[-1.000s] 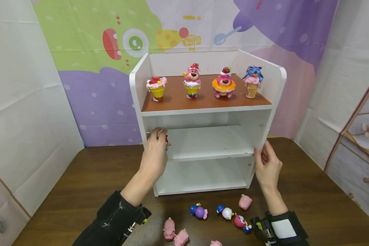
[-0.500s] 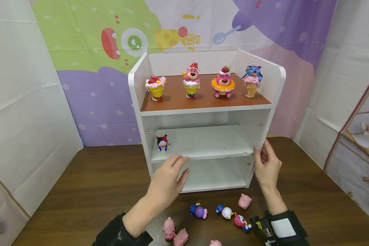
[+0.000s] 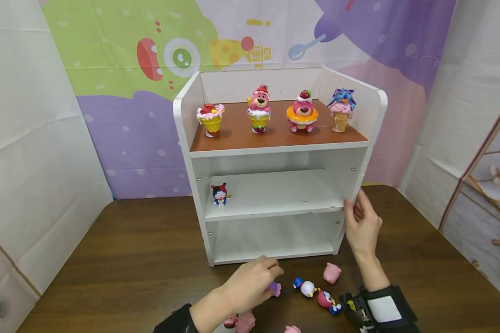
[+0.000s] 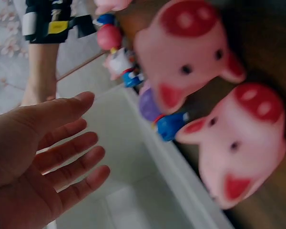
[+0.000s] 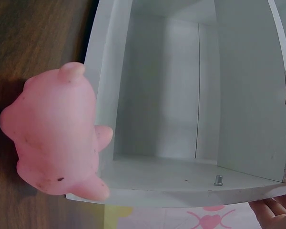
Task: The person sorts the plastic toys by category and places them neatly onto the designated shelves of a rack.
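Note:
My left hand [image 3: 252, 284] is over the tabletop, right at a small purple and blue figurine [image 3: 276, 289] that it partly hides. In the left wrist view its fingers [image 4: 76, 148] are spread and relaxed, apart from the purple figurine [image 4: 148, 102]. My right hand [image 3: 363, 226] grips the front edge of the right side panel of a white shelf unit [image 3: 271, 215]. A small figurine with a red and black head [image 3: 220, 194] stands at the left of the middle shelf. A pink toy pig [image 5: 57, 129] lies by the unit's base in the right wrist view.
On the brown top shelf stand several ice-cream-like figurines, including a pink bear in an orange ring [image 3: 302, 113]. A white and blue figurine [image 3: 306, 287], a red and blue one [image 3: 328, 301] and several pink pigs [image 3: 332, 273] lie on the wooden table [image 3: 150, 245].
My left hand has let go of the red-and-black-headed figurine on the middle shelf and come down and right to the purple figurine. My right hand stays on the side panel.

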`<act>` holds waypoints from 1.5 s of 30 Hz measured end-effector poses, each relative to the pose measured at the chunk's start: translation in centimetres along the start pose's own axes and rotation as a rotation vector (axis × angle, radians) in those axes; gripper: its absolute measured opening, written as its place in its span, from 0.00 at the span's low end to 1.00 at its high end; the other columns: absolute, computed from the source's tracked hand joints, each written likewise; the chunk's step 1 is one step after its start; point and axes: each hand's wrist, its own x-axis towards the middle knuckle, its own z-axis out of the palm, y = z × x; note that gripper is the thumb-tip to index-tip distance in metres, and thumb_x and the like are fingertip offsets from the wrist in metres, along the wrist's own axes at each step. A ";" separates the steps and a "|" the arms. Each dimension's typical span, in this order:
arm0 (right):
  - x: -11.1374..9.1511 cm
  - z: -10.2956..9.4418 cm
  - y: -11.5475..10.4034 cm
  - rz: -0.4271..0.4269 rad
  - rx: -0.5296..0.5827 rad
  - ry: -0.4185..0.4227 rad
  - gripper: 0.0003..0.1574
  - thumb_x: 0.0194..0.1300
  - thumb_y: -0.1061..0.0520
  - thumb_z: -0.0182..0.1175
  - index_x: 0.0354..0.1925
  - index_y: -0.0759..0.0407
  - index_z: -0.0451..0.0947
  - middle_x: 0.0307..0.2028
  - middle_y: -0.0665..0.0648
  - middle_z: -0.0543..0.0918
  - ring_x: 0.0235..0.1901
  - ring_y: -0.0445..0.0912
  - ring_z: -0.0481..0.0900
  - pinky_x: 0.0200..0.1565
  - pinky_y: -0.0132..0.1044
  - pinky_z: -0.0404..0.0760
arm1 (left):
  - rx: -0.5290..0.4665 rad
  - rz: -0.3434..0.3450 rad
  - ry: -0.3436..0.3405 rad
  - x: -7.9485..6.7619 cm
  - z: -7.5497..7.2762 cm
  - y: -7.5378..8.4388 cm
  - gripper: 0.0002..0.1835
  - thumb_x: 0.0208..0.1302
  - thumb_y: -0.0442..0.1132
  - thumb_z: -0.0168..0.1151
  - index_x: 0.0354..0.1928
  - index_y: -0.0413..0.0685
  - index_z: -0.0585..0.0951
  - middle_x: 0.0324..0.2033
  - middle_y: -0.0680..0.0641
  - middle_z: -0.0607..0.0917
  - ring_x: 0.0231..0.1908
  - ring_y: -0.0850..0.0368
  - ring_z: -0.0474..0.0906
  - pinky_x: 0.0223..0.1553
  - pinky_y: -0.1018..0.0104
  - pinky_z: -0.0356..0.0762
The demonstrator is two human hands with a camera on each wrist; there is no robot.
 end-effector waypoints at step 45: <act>0.0 0.0 -0.1 0.014 0.002 -0.011 0.24 0.55 0.67 0.56 0.53 0.63 0.72 0.40 0.72 0.80 0.37 0.36 0.76 0.34 0.15 0.72 | -0.349 -0.109 -0.131 1.5 2.7 -2.0 0.12 0.41 0.32 0.70 0.32 0.45 0.80 0.28 0.53 0.81 0.31 0.71 0.70 0.34 0.79 0.74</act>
